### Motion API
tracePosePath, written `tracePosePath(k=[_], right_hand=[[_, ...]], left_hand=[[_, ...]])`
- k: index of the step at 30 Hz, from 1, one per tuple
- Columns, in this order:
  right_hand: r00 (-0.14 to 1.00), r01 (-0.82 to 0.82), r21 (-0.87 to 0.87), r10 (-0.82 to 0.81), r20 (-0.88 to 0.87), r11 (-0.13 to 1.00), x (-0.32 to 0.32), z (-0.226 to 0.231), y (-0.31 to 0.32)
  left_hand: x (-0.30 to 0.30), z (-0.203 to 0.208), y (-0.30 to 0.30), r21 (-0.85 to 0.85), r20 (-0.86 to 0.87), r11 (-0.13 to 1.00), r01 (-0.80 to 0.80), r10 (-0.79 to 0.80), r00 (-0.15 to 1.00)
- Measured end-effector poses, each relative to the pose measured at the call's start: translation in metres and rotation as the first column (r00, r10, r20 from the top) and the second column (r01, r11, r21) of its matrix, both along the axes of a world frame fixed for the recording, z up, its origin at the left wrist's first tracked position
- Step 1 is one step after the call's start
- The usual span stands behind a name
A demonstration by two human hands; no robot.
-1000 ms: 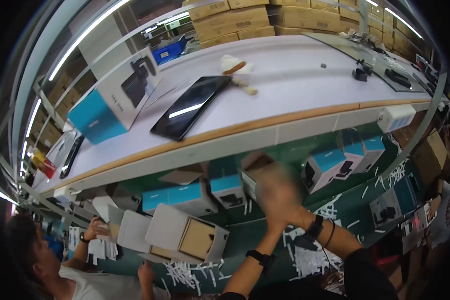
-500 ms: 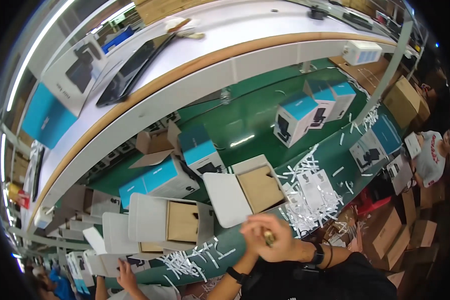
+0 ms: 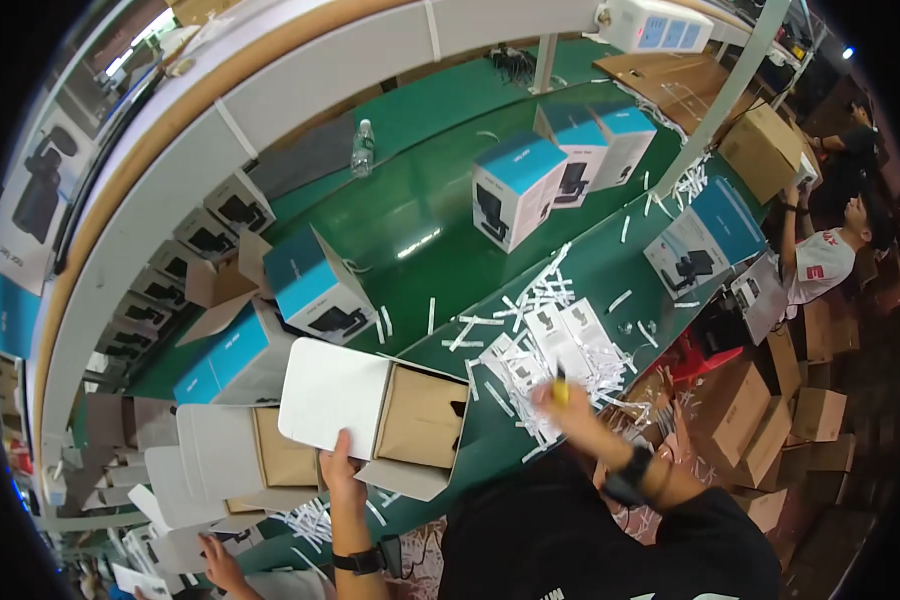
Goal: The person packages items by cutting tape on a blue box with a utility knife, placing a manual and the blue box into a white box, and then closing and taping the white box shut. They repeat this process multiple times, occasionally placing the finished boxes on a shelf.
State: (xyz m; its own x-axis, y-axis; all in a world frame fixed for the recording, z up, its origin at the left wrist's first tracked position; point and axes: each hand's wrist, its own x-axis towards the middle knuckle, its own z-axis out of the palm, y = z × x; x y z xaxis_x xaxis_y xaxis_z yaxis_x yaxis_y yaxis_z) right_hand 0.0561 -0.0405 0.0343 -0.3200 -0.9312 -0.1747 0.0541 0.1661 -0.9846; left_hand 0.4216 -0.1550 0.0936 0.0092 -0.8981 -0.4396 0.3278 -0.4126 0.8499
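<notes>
An open white carton (image 3: 332, 395) with a brown cardboard insert (image 3: 422, 415) stands in front of me on the green table. My left hand (image 3: 342, 478) is closed on its near edge, thumb up against the white lid. My right hand (image 3: 578, 415) is over the pile of white paper strips (image 3: 515, 365), closed around a small yellow thing with a dark tip (image 3: 560, 388); blur hides its exact kind. Close beyond that hand lie white printed leaflets (image 3: 573, 335) on the strips.
More open cartons (image 3: 215, 450) stand to the left, where a co-worker's hand (image 3: 220, 562) touches one. Closed blue-and-white boxes (image 3: 515, 190) stand across the table, and a plastic bottle (image 3: 363, 150) farther back. Another co-worker (image 3: 825, 255) is at the right, near brown cartons (image 3: 730, 410).
My hands, together before, have parted: the left has taken hold of the carton's edge, the right has moved over the leaflets with the small yellow thing. The view has shifted right.
</notes>
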Motion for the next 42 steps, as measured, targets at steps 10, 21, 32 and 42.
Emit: tracePosePath(k=[10, 21, 32, 42], right_hand=[[0.657, 0.289, 0.469, 0.183, -0.732, 0.835, -0.135, -0.110, -0.058], [0.692, 0.228, 0.441, 0.174, -0.700, 0.868, -0.150, -0.054, -0.038], [0.630, 0.038, 0.599, 0.446, -0.635, 0.800, -0.123, -0.006, -0.026], [0.810, 0.186, 0.040, -0.130, -0.572, 0.982, -0.114, 0.099, -0.030]], left_hand=[[-0.022, 0.022, 0.011, 0.033, 0.119, 0.990, 0.140, -0.143, 0.982], [-0.004, 0.098, 0.070, -0.008, 0.482, 0.882, 0.471, -0.409, 0.775], [0.001, 0.104, 0.063, -0.098, 0.192, 0.913, 0.396, -0.373, 0.908], [0.008, 0.082, 0.059, -0.157, 0.054, 0.927, 0.341, -0.337, 0.940]])
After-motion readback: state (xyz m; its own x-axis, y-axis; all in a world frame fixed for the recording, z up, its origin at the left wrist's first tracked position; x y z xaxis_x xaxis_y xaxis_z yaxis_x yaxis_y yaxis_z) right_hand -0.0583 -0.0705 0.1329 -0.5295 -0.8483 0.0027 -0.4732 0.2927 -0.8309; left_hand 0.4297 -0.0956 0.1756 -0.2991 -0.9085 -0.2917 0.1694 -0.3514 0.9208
